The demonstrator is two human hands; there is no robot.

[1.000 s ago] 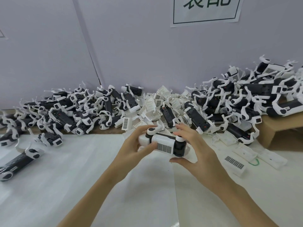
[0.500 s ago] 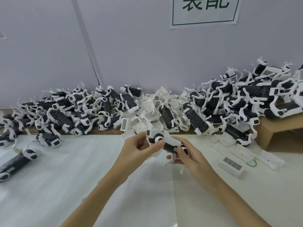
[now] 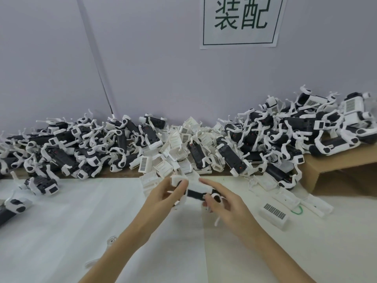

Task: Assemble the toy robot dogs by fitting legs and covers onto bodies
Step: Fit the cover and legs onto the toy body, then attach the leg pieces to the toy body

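White table [image 3: 61, 231] below a wall sign [image 3: 241, 21], toy dog body [image 3: 194, 194] above the table, left hand [image 3: 163, 199] pinching its front end, right hand [image 3: 226, 203] gripping its rear, blurred

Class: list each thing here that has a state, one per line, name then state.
Left hand: grips one end of the toy dog.
Right hand: grips the other end.
Toy dog: held above the table, blurred.
Barcoded cover: loose on the table.
Dog pile: heaped against the wall.
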